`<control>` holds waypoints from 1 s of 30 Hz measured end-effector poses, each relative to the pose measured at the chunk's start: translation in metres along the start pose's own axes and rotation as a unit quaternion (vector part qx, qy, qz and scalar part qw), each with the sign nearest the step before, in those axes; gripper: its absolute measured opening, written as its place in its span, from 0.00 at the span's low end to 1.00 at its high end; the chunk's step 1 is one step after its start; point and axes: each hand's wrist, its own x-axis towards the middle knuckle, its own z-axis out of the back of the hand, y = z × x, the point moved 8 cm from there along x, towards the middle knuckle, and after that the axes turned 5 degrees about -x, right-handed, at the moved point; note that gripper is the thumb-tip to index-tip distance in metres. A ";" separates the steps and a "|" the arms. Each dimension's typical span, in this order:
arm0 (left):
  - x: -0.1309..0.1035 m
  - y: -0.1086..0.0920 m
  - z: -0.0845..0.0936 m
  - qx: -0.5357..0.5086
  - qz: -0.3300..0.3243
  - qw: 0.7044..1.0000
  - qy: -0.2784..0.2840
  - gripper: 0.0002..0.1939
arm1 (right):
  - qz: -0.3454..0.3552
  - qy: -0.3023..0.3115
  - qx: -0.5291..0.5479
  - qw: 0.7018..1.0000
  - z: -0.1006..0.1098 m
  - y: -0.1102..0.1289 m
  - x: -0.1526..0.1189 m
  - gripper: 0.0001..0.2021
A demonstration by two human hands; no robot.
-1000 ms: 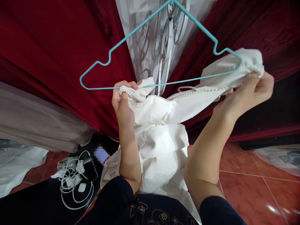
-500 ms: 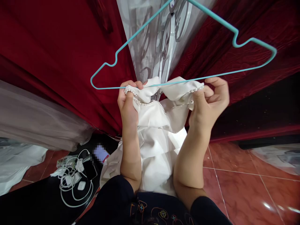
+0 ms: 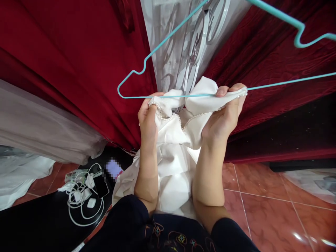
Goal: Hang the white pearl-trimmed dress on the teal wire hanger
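A white dress [image 3: 174, 157] with pearl-beaded edging hangs down in front of me. Its upper edge meets the lower bar of a light blue hanger [image 3: 170, 36], whose top and right end run out of view. My left hand [image 3: 147, 115] is closed on the beaded edge at the left, close to the bar. At the right, my right hand [image 3: 225, 112] grips the other beaded edge, fingers behind and over the cloth, which is drawn out along the bar. Some fingers of both hands are hidden by fabric.
Dark red curtains [image 3: 78, 52] hang on both sides of a white ornate metal frame [image 3: 195, 52]. On a black surface at lower left lie tangled white cables [image 3: 78, 203], a phone [image 3: 101, 185] and a small white case [image 3: 91, 203]. Red tiles [image 3: 265, 210] cover the floor.
My right hand has shifted its grip and turned, pulling the right beaded edge outward along the bar. The hanger has moved right in view. My left hand keeps its hold.
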 end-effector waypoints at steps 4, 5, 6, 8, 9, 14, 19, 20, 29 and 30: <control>0.007 -0.019 0.059 0.123 -0.117 0.975 -0.146 0.07 | -0.003 0.021 -0.008 1.000 0.003 0.005 0.002 0.14; 0.012 -0.027 0.069 0.146 -0.139 0.966 -0.160 0.06 | -0.004 0.024 -0.007 1.000 0.003 0.005 0.002 0.14; 0.019 -0.037 0.078 0.164 -0.159 0.959 -0.168 0.07 | -0.005 0.027 -0.005 1.000 0.003 0.006 0.001 0.14; 0.038 -0.063 0.088 0.179 -0.202 0.949 -0.165 0.14 | -0.002 0.034 0.003 0.999 0.003 0.006 0.001 0.12; 0.050 -0.077 0.088 0.179 -0.222 0.946 -0.153 0.18 | 0.001 0.036 0.009 0.999 0.003 0.006 0.001 0.12; 0.111 -0.122 0.059 0.299 -0.223 0.922 -0.103 0.25 | 0.000 0.035 -0.021 0.999 0.006 -0.003 0.003 0.14; 0.135 -0.116 0.000 0.344 -0.214 0.914 0.017 0.20 | -0.005 0.030 -0.063 0.998 0.006 -0.003 0.002 0.15; 0.134 -0.114 -0.009 0.345 -0.213 0.914 0.032 0.20 | -0.005 0.027 -0.062 0.998 0.006 -0.003 0.002 0.15; 0.103 -0.117 -0.008 0.242 -0.222 0.944 0.009 0.19 | -0.016 0.036 0.000 0.999 0.005 -0.005 0.003 0.12; 0.092 -0.120 -0.010 0.232 -0.248 0.940 0.011 0.19 | -0.016 0.034 0.001 0.999 0.005 -0.006 0.003 0.12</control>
